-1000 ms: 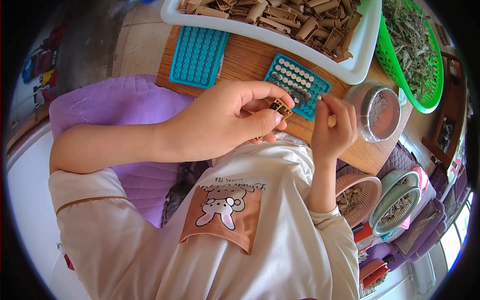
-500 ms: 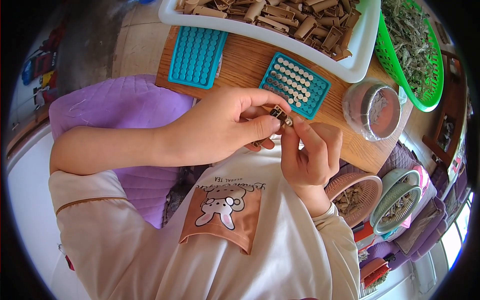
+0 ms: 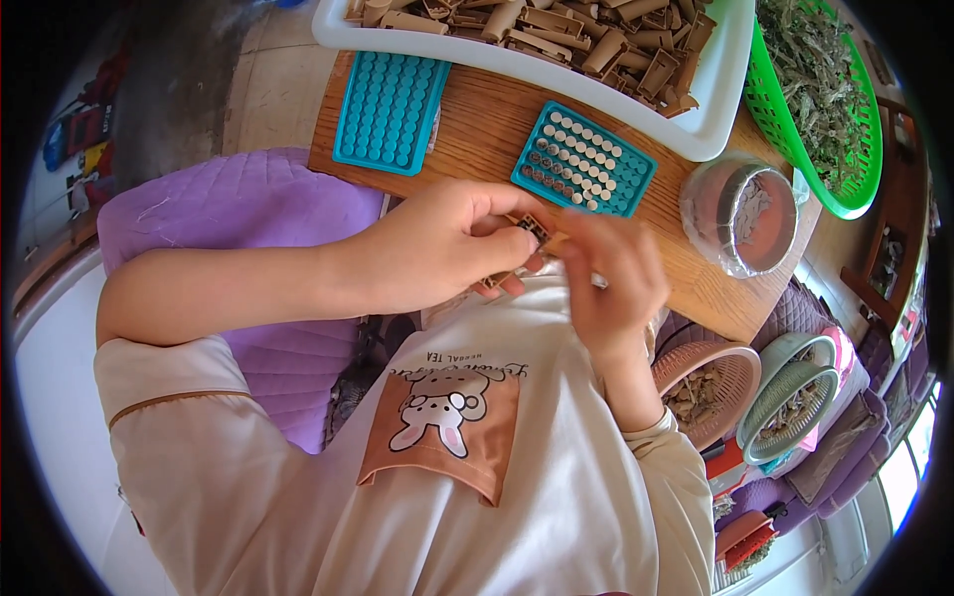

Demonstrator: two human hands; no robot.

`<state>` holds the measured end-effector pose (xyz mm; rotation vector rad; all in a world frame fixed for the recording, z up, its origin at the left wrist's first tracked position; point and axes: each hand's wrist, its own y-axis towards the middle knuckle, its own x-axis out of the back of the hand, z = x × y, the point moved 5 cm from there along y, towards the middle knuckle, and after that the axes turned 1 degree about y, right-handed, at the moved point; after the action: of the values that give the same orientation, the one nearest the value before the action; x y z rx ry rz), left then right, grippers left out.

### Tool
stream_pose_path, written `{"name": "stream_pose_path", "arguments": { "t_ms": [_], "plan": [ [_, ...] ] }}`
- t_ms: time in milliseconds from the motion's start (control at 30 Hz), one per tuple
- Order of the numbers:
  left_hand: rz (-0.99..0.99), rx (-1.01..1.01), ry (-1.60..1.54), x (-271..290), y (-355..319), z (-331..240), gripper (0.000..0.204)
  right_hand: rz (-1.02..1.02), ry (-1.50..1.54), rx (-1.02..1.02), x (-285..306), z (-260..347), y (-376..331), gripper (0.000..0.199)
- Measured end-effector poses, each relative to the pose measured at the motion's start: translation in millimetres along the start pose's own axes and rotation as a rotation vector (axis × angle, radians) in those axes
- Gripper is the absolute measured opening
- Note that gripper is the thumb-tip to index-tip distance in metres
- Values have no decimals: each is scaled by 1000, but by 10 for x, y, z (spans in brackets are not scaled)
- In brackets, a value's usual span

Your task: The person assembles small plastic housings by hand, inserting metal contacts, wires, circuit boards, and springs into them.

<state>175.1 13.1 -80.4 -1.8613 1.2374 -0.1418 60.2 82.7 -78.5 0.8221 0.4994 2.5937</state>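
Above my lap, my left hand (image 3: 447, 238) is closed on a small brown plastic casing (image 3: 500, 266) that has dark parts inside its upper end. The thumb presses on the casing from the near side while the fingers wrap behind it. Just right of that end is my right hand (image 3: 621, 283), smeared by motion, its fingertips close to the casing. Whether anything is between those fingers cannot be made out. Beyond the hands, a teal tray (image 3: 641, 189) on the wooden table (image 3: 477, 124) carries rows of small round pieces, some cream and some dark.
A second teal tray (image 3: 348, 154) lies at the left. At the back, a white bin (image 3: 730, 109) holds brown casings. Beside it are a green basket (image 3: 863, 184) and a plastic-lined round tub (image 3: 711, 223). Colander-like baskets (image 3: 740, 402) with parts stand at the right.
My right hand has moved slightly up and its fingers have blurred. The casing has tilted in my left hand, which has shifted a little to the left.
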Motion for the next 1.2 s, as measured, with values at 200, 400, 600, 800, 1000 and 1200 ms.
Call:
{"name": "stream_pose_path", "arguments": {
  "t_ms": [200,400,600,800,1000,1200],
  "plan": [
    [53,99,36,-37,-36,63,21,-9,-208,-444,178,-846,-165,18],
    [75,82,21,-42,-11,45,22,112,-556,-238,-21,-923,-200,13],
    [66,14,-6,-57,-53,-15,23,106,-538,-349,11,-857,-154,7],
    [28,-154,117,-83,-91,-85,26,-144,106,-445,35,-228,-187,12],
    [10,-186,90,-91,-103,-94,28,-280,111,-153,-11,126,-164,19],
    [1,-182,115,-92,-103,-83,28,-289,-16,46,-40,228,-176,23]
  ]
}}
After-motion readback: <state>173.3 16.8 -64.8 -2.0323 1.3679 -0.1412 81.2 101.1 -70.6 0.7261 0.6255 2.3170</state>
